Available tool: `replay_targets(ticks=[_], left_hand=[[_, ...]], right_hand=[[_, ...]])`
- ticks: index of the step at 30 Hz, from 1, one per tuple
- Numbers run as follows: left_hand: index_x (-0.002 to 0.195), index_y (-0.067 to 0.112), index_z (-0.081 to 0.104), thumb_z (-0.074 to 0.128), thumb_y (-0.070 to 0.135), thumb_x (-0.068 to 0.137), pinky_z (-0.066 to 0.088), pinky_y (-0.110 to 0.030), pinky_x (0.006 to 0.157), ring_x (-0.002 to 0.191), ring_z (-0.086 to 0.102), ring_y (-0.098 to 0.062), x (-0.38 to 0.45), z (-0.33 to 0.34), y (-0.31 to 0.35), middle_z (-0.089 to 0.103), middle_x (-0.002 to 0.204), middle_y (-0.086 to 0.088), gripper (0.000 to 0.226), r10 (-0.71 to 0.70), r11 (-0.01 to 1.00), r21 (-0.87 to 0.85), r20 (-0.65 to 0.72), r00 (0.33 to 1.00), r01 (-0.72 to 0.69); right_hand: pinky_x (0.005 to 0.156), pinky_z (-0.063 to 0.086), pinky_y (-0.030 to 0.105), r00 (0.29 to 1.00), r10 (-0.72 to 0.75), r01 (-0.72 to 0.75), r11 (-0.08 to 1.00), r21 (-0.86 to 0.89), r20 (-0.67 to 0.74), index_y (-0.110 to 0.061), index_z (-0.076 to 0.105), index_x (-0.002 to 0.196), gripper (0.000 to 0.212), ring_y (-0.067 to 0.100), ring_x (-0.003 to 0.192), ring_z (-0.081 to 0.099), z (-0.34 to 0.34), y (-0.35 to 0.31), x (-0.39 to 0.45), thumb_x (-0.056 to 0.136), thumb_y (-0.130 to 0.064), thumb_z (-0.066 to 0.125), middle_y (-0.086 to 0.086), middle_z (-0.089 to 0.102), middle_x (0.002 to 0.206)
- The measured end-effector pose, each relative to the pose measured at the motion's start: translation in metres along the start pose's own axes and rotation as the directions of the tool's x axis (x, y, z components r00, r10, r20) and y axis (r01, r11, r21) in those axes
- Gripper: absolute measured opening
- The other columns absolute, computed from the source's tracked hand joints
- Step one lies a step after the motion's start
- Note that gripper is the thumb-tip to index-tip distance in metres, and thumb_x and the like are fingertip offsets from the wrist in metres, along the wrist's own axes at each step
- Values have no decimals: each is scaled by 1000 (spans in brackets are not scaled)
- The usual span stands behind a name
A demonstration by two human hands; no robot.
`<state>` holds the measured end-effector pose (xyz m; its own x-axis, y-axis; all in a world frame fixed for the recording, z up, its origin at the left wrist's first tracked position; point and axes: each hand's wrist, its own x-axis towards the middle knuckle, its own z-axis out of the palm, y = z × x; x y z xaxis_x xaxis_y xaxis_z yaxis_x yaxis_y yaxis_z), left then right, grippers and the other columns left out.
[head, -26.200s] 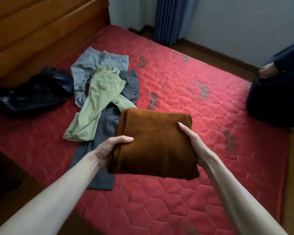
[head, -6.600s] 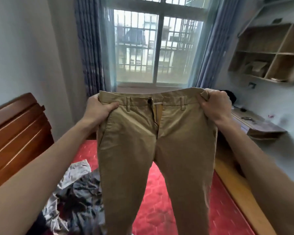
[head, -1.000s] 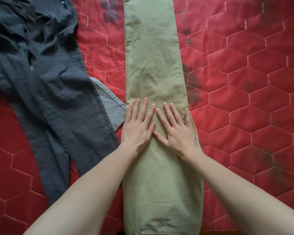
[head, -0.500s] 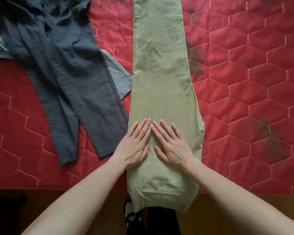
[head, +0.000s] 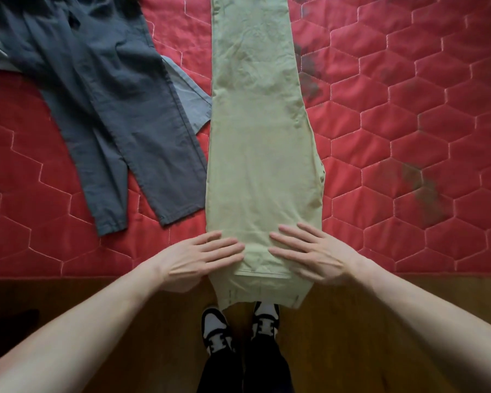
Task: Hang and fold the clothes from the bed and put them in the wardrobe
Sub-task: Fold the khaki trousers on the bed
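Red hexagon-quilted mattress [head: 408, 137], wooden floor [head: 125, 321] below. Left hand [head: 199, 258], right hand [head: 318, 255]: grip spread flat on folded khaki cotton trousers [head: 261, 143]; dark grey trousers [head: 111, 109] alongside.

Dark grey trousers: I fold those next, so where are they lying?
In the head view the dark grey trousers lie crumpled on the red mattress, left of the khaki trousers, beyond the left hand.

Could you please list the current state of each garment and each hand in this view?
Khaki-green cotton trousers: folded lengthwise, flat on the red quilted mattress, waistband hanging over its edge.
Dark grey trousers: unfolded, rumpled.
Light grey garment: mostly buried under the grey trousers.
Left hand: open, flat on the waist.
Right hand: open, flat.
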<state>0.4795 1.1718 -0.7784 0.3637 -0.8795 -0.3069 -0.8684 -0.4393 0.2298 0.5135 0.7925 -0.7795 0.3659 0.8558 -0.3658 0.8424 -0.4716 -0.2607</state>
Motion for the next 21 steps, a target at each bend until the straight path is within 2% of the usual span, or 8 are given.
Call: replay_targets(ticks=[2, 3, 7, 10, 12, 15, 18, 21], left_hand=[[165, 18, -4, 56, 16, 75, 3, -50, 128, 159, -6, -23, 4, 2, 11, -8, 173, -4, 108, -77, 997, -14, -3, 997, 77], [165, 19, -5, 58, 19, 74, 3, -53, 128, 159, -8, -25, 8, 3, 17, -9, 173, -5, 111, -93, 996, -15, 6, 996, 93], [165, 25, -5, 66, 35, 75, 7, -71, 121, 158, -9, -38, 20, 3, 27, -9, 172, -13, 115, -68, 997, 35, 39, 997, 67], [165, 26, 0, 72, 13, 73, 18, -74, 117, 157, 1, -43, 24, 10, 31, -2, 172, -14, 117, -95, 989, 113, -32, 995, 98], [165, 26, 1, 66, -1, 73, 20, -73, 117, 156, 4, -43, 25, 14, 35, -1, 172, -13, 116, -117, 982, 138, -77, 990, 127], [165, 28, -1, 68, -6, 71, 20, -69, 119, 157, 3, -41, 28, 17, 36, -4, 173, -11, 121, -155, 975, 147, -68, 986, 164], [165, 25, 3, 60, 3, 79, 20, -67, 121, 157, 5, -39, 26, 17, 34, 1, 173, -11, 106, -139, 980, 137, -55, 989, 145], [165, 25, 0, 51, 26, 96, 9, -58, 127, 159, -3, -32, 19, 8, 24, -4, 173, -5, 86, -79, 997, 11, 3, 997, 79]], right_hand=[[128, -4, 53, 996, -32, 30, 999, 19, 89, -34, -4, 165, 88, 27, 159, -15, -3, 0, -6, 98, -65, 44, 1, -12, 173], [128, -7, 53, 992, -46, 46, 999, 3, 116, -34, -7, 165, 101, 28, 158, -17, -4, 1, -6, 90, -66, 53, 3, -15, 173], [127, 5, 59, 989, -78, 90, 992, -93, 123, -33, -8, 164, 123, 34, 158, -16, -5, 6, -6, 74, -37, 75, 8, -14, 173], [125, 13, 63, 985, -149, 165, 963, -215, 90, -35, -3, 165, 128, 43, 157, -8, 2, 9, -8, 68, -25, 80, 9, -9, 173], [122, 17, 66, 984, -177, 180, 938, -298, 36, -37, 1, 165, 116, 49, 156, 2, 10, 4, -8, 75, -10, 69, 9, -3, 174], [121, 17, 69, 990, -144, 137, 948, -289, -4, -38, 1, 165, 105, 50, 155, 5, 16, -7, -8, 79, 2, 47, 7, 0, 174], [122, 15, 67, 994, -111, 109, 968, -227, 2, -36, 3, 165, 96, 46, 156, 4, 15, -12, -12, 85, -1, 42, 3, 4, 174], [127, 9, 59, 994, -111, 110, 989, -94, -7, -35, 8, 165, 70, 35, 159, 1, 10, -5, -14, 101, -19, 31, -3, 12, 173]])
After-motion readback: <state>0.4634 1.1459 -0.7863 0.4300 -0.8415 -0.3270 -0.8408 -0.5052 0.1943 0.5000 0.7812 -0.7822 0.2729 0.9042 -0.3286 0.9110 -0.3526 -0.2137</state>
